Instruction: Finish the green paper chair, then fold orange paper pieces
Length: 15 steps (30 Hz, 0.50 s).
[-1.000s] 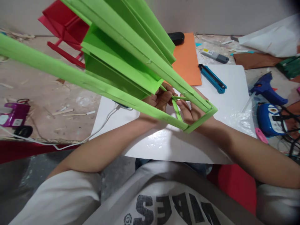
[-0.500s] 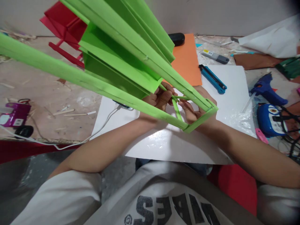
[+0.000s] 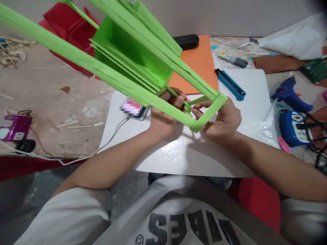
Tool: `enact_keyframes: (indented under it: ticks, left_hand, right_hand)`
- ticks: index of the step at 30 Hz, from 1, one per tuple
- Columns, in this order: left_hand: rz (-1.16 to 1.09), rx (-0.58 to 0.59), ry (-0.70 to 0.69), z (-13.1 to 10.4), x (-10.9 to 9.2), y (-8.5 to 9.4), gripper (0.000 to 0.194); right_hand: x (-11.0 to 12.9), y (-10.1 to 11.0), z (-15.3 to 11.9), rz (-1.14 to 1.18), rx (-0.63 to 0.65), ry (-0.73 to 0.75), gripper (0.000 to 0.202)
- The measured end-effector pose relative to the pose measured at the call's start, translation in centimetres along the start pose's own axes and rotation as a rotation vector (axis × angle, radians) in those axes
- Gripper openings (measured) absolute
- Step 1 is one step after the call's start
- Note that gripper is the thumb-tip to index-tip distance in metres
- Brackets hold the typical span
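Partly between the fingers (image 3: pixel 180 100), green frame (image 3: pixel 138 58)

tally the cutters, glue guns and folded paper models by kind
Cutters: 2, a blue cutter and a grey cutter
Glue guns: 1, a blue glue gun
Folded paper models: 2, a green paper model and a red paper model
Total: 5
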<state>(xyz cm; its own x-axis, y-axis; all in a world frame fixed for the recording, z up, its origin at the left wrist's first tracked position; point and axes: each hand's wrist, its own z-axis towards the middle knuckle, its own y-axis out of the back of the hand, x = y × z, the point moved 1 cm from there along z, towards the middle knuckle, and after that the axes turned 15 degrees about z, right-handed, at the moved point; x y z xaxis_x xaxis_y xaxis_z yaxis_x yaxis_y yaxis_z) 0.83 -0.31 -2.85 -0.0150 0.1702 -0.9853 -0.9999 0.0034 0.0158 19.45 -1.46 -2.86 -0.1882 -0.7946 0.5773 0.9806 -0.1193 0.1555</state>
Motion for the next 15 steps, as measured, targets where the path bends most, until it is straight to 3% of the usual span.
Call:
enact_keyframes:
  ticks: [2, 6, 9, 12, 15]
  left_hand:
    - [0.017, -0.044, 0.008, -0.1, -0.5, 0.1, 0.026]
    - [0.064, -0.022, -0.047, -0.1, -1.4, 0.2, 0.032]
    - [0.051, -0.047, -0.066, 0.1, -1.3, 0.1, 0.045]
    - [0.010, -0.062, -0.008, 0.4, -1.2, 0.0, 0.058]
    - [-0.029, -0.018, 0.101, 0.5, -1.4, 0.0, 0.056]
  right_hand:
    - [0.0, -0.2, -0.1, 0.050, -0.019, 0.027, 0.012]
    - [0.1, 0.0, -0.3, -0.003, 0.006, -0.030, 0.015]
    - [0.2, 0.2, -0.3, 0.007, 0.012, -0.038, 0.019]
    - [0.5, 0.2, -0.2, 0.059, 0.001, -0.023, 0.025]
    - [0.8, 0.1, -0.1, 0.062, 0.005, -0.047, 0.028]
